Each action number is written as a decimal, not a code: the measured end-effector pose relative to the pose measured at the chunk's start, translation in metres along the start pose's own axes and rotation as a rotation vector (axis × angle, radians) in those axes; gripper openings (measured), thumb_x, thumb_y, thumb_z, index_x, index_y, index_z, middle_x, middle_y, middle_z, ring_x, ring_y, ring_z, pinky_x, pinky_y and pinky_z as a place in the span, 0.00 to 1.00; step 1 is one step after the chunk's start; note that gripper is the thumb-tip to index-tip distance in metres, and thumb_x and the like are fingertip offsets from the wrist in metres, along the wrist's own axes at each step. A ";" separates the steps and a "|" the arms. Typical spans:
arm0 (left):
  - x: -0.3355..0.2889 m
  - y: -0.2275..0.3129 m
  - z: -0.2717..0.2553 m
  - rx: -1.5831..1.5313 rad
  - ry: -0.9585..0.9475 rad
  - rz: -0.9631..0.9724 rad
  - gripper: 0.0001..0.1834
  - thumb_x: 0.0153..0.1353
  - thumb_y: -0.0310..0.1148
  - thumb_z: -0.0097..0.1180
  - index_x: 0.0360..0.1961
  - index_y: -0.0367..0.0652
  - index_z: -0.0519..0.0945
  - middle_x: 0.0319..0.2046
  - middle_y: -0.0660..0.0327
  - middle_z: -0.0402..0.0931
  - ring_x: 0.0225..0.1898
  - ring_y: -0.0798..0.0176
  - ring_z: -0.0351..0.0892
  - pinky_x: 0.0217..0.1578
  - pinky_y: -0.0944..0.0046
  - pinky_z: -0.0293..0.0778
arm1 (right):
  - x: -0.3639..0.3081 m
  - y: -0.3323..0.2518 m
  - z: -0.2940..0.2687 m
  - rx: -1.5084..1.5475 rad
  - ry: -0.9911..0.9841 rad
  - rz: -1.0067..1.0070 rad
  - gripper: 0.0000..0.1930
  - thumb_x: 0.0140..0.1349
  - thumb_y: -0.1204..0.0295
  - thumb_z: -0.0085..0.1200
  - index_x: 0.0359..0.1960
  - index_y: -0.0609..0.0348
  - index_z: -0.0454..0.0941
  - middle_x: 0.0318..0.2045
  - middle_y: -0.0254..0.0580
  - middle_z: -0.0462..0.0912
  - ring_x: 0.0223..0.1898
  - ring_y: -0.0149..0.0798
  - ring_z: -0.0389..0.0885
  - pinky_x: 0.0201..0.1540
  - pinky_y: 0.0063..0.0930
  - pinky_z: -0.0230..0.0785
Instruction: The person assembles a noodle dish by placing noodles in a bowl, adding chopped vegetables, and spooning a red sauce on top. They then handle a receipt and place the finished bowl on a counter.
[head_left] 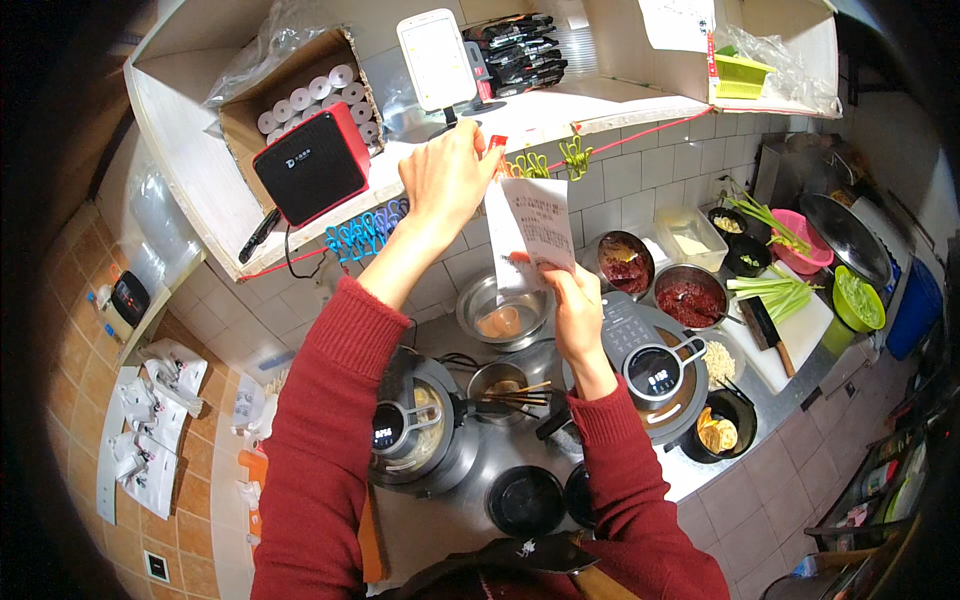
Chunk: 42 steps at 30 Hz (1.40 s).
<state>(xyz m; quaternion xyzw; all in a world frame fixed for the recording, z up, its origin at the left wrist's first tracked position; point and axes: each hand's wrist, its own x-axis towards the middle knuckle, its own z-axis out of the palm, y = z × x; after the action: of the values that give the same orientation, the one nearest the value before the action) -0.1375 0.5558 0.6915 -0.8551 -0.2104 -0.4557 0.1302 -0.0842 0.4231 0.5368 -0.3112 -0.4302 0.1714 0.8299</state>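
Observation:
My left hand [447, 180] is raised to the shelf edge, its fingers closed around a red clip [497, 143] that shows only in part. Directly below hangs a long white printed receipt [530, 225]. My right hand [577, 312] pinches the lower part of this slip between thumb and fingers. Several yellow-green clips [575, 157] hang on the red cord just right of the receipt, and blue clips [355, 232] hang left of my left forearm. A steel bowl with eggs [500, 320] stands beneath the receipt.
Above, the white shelf [610, 115] carries a red-and-black box-shaped device [312, 165], a box of paper rolls [340, 77] and a screen on a stand [437, 60]. Lidded cookers [425, 430] stand on the counter. A cleaver [762, 325] lies on the cutting board [800, 345] beside cut green stalks.

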 end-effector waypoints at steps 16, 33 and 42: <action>0.016 -0.010 -0.004 0.013 -0.134 0.026 0.21 0.52 0.53 0.64 0.26 0.45 0.80 0.23 0.56 0.82 0.30 0.50 0.83 0.29 0.50 0.72 | -0.006 -0.004 -0.009 0.042 0.156 0.118 0.19 0.63 0.72 0.41 0.52 0.69 0.77 0.51 0.49 0.80 0.53 0.38 0.77 0.56 0.31 0.66; -0.189 -0.013 -0.078 -0.493 -0.146 0.145 0.08 0.59 0.34 0.59 0.34 0.41 0.81 0.29 0.57 0.81 0.26 0.60 0.81 0.25 0.62 0.75 | -0.140 -0.167 0.125 1.002 -0.199 -0.199 0.08 0.66 0.73 0.51 0.31 0.59 0.81 0.32 0.39 0.85 0.34 0.36 0.76 0.33 0.21 0.67; -0.425 -0.030 -0.147 -0.375 -0.562 -0.421 0.07 0.61 0.33 0.57 0.35 0.42 0.79 0.27 0.58 0.79 0.28 0.54 0.81 0.28 0.58 0.76 | -0.140 -0.095 0.170 1.289 -0.700 0.176 0.14 0.68 0.74 0.48 0.24 0.60 0.79 0.34 0.40 0.85 0.35 0.37 0.75 0.31 0.22 0.71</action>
<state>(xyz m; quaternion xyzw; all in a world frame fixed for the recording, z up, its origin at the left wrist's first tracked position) -0.4697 0.4191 0.4187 -0.8937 -0.3215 -0.2511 -0.1871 -0.3022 0.3377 0.5884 0.2777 -0.4572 0.5453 0.6453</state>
